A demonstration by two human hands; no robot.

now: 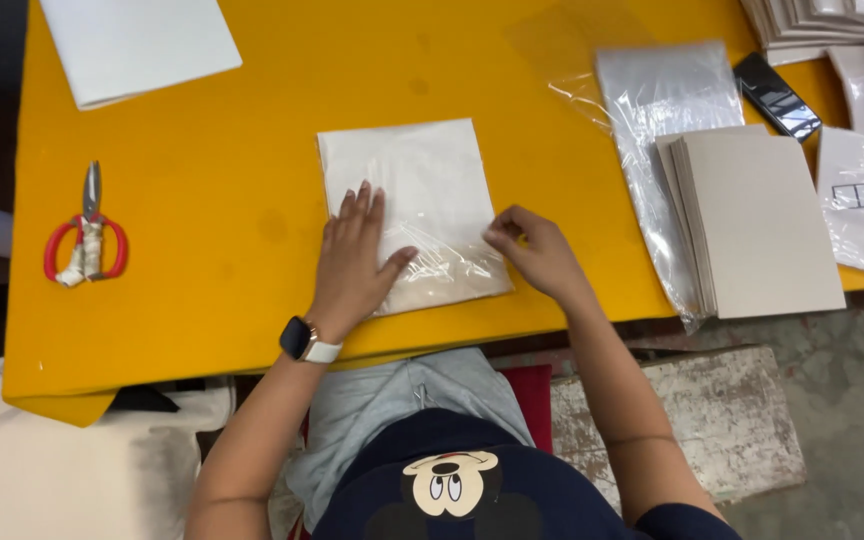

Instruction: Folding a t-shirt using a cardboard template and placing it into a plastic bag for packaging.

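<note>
A: Left hand point(354, 252) is flat on the bagged white cloth point(414, 212), fingers spread and pointing away from the body, pinning the near-left part of it to the yellow surface point(212, 200).

B: And the right hand point(537, 250)?

A: Narrowed to a pinch at the cloth's near-right corner, gripping the clear plastic bag edge there. So the packet lies between the two hands, mostly beyond the left one, its long axis running away from the person, tilted slightly.

B: Which hand is closer in?

A: The left sits right on top; the right only meets the corner. The near edge of the packet is close to the surface's front edge.

B: Room around?

A: Bare yellow off to the left hand's side until the red-handled scissors point(86, 235), well apart. Right of the right hand, a stack of grey cardboard sheets point(762, 220) on clear plastic bags point(667, 90), near but not touching.
</note>
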